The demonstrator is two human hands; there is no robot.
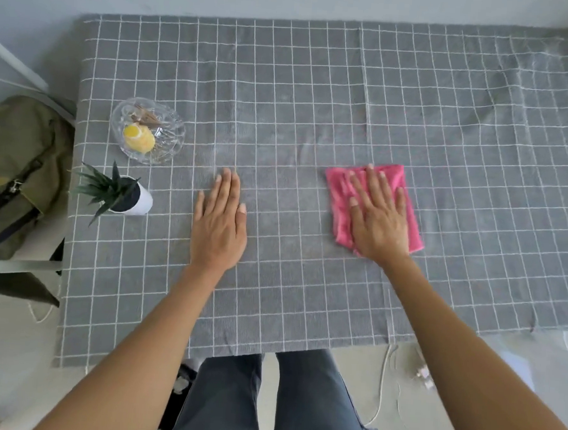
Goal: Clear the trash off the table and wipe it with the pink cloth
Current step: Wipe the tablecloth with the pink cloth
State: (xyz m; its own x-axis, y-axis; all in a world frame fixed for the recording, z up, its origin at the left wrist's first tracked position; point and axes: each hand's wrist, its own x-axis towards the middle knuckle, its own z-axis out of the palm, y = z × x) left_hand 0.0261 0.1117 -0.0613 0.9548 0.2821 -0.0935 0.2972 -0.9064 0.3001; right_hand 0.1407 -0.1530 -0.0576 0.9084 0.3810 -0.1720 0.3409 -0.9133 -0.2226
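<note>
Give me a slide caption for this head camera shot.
Right hand presses pink cloth on checked table; left hand rests flat.

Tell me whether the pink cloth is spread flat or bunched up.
Flat. The pink cloth lies as a rough rectangle on the table, the right hand pressing it with straight fingers.

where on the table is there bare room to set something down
Free: the far half of the table, beyond both hands, and the right side past the pink cloth. Also between left hand and right hand. Crowded: left edge, with the glass dish and potted plant.
</note>
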